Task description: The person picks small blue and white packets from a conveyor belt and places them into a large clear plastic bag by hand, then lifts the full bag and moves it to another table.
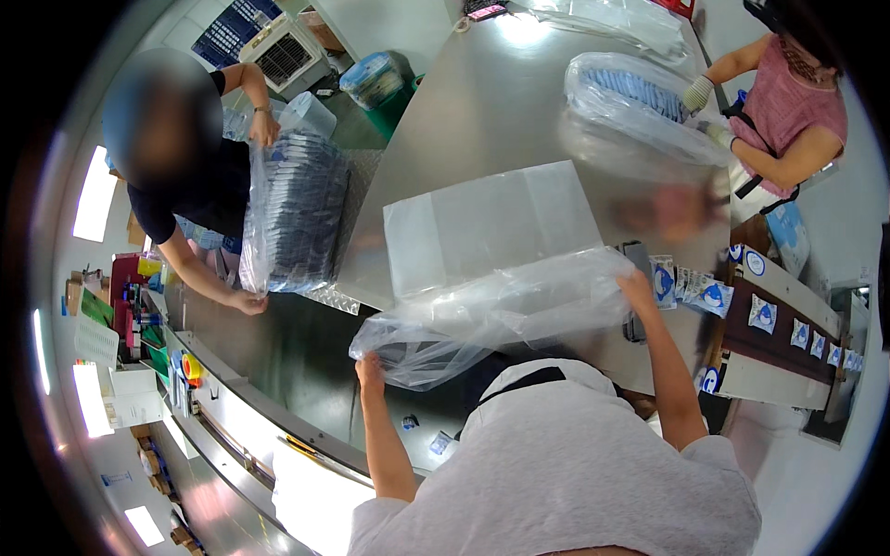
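While both forearms reach up from the lower edge, the left hand point(370, 368) pinches one end of a clear plastic bag point(491, 315) off the near-left corner of the steel table point(482, 102), and the right hand point(638, 285) grips its other end over the near edge. Flat clear sheets point(491, 227) lie just beyond the bag. Bare steel stretches toward the far edge. At the near-right corner small white-and-blue packets point(691, 287) crowd close to the right hand.
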`<action>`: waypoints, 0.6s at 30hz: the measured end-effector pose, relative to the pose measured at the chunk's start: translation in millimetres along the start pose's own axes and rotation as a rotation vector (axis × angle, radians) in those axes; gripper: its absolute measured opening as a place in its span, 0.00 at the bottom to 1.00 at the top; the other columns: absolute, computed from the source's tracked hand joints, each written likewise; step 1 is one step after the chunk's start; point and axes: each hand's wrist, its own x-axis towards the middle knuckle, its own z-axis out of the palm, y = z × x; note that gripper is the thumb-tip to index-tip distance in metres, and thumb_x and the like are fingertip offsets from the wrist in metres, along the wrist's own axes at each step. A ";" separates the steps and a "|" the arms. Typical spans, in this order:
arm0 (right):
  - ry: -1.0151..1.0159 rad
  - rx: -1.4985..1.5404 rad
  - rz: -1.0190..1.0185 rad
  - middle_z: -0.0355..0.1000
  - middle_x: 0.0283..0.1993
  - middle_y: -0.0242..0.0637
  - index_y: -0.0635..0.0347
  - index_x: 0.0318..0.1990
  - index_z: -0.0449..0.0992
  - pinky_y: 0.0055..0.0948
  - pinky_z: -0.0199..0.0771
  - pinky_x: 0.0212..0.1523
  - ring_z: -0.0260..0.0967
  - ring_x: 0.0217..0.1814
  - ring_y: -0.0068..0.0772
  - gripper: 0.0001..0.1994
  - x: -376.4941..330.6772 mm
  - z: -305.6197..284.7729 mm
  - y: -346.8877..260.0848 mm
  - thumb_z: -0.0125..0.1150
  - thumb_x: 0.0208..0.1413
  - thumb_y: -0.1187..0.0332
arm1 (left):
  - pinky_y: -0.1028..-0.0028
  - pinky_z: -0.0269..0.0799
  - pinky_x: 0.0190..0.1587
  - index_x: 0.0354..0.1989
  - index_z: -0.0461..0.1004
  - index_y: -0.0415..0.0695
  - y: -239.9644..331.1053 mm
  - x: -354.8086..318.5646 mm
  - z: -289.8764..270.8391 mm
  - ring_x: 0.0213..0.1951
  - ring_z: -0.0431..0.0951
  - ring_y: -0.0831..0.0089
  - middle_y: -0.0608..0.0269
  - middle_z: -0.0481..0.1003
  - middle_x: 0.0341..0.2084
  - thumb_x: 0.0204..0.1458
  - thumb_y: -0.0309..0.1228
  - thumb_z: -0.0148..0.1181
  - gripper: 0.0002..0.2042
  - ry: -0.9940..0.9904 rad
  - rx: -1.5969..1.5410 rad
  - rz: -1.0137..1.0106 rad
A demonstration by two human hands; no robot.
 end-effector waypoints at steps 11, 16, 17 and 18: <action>0.235 -0.744 0.060 0.71 0.40 0.53 0.59 0.47 0.70 0.44 0.69 0.46 0.69 0.45 0.51 0.19 -3.7 -26.7 11.1 0.54 0.46 0.65 | 0.57 0.71 0.37 0.34 0.75 0.34 19.2 -39.8 -7.2 0.35 0.77 0.47 0.42 0.76 0.31 0.46 0.37 0.55 0.16 0.539 1.014 0.451; 0.093 -0.247 -0.032 0.64 0.54 0.54 0.61 0.57 0.61 0.37 0.60 0.58 0.60 0.58 0.52 0.22 -6.3 -25.6 -21.8 0.45 0.57 0.63 | 0.59 0.71 0.38 0.36 0.75 0.36 26.4 -19.7 5.4 0.36 0.77 0.50 0.45 0.76 0.32 0.46 0.37 0.55 0.16 0.256 0.703 0.547; 0.107 -0.117 -0.110 0.62 0.56 0.53 0.62 0.58 0.60 0.36 0.57 0.59 0.58 0.60 0.50 0.22 5.7 -21.9 -33.1 0.44 0.57 0.62 | 0.59 0.71 0.38 0.36 0.75 0.36 35.8 -11.9 9.2 0.36 0.77 0.51 0.45 0.76 0.33 0.46 0.37 0.55 0.16 0.269 0.673 0.577; 0.119 0.009 -0.180 0.60 0.58 0.51 0.63 0.59 0.59 0.35 0.55 0.61 0.56 0.61 0.47 0.23 19.2 -19.3 -41.6 0.43 0.58 0.62 | 0.59 0.71 0.38 0.37 0.75 0.36 49.2 -5.9 15.5 0.36 0.77 0.51 0.46 0.76 0.33 0.46 0.37 0.55 0.16 0.289 0.652 0.623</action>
